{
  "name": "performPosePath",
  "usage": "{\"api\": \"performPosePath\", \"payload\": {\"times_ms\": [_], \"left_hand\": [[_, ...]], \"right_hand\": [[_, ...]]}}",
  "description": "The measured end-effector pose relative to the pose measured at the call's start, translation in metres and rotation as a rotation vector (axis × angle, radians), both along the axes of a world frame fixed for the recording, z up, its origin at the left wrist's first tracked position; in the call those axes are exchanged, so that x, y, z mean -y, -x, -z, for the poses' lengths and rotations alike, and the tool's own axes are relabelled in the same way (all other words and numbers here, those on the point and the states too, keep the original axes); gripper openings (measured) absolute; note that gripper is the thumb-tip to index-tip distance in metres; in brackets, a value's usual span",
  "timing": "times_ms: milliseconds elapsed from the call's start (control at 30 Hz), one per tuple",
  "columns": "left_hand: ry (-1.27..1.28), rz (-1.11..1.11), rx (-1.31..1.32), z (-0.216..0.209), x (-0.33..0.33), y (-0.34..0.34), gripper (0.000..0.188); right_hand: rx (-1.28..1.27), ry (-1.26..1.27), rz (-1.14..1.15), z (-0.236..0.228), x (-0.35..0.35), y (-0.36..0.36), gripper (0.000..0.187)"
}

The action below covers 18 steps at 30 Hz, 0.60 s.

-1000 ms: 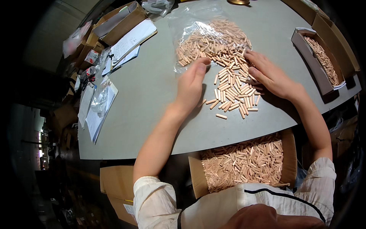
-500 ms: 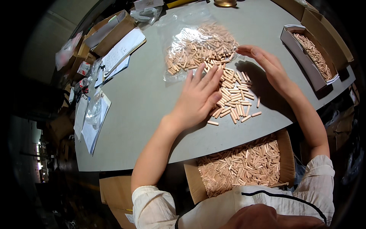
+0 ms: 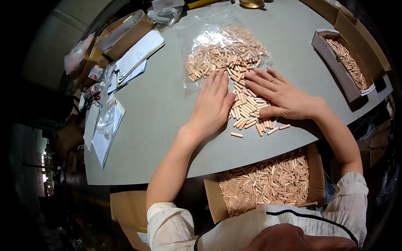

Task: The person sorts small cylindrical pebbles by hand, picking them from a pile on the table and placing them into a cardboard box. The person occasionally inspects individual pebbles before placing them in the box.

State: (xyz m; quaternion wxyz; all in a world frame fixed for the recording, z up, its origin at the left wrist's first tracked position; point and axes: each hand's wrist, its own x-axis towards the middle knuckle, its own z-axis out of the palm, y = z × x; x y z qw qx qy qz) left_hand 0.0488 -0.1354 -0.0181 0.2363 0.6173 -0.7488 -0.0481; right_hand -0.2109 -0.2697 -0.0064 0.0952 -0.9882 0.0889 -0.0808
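Note:
Loose wooden dowel pins (image 3: 247, 104) lie spread on the grey table, between my two hands. My left hand (image 3: 210, 100) rests flat along the left side of the pile, fingers stretched out toward the bag. On the pile's right side my right hand (image 3: 278, 92) lies open, its fingers over some of the pins. Just beyond the fingertips is a clear plastic bag (image 3: 228, 46) full of the same pins, its near end meeting the loose ones. Below the table edge, in front of me, stands a cardboard box (image 3: 315, 171) filled with many more pins.
A narrow carton (image 3: 331, 62) of pins sits at the right, beside a long brown box (image 3: 364, 42). To the left are papers on a clipboard (image 3: 140, 52), more sheets (image 3: 104, 144) under clear plastic, and a cardboard tray (image 3: 130, 35). A gold-coloured tin (image 3: 251, 3) stands at the far edge.
My right hand has come down and left from beside the bag onto the right side of the loose pins. My left hand has shifted slightly, its fingers now closer together.

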Motion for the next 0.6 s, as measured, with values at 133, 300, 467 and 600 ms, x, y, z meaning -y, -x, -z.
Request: {"api": "performPosePath", "payload": {"times_ms": [133,300,467,600], "left_hand": [[0.007,-0.006,-0.258,-0.004,0.001,-0.004,0.056],[-0.018,-0.041,-0.331,-0.006,0.000,-0.008,0.060],[0.055,0.065,0.014,-0.010,0.001,0.007,0.069],[-0.043,0.096,0.201,-0.014,-0.005,0.011,0.061]], "right_hand": [[-0.046,0.015,0.170,-0.003,0.003,0.007,0.099],[-0.110,-0.011,0.264,-0.011,0.002,0.008,0.101],[-0.061,0.010,0.208,-0.008,0.002,0.006,0.103],[-0.054,-0.010,0.031,-0.007,0.006,0.004,0.099]]}}
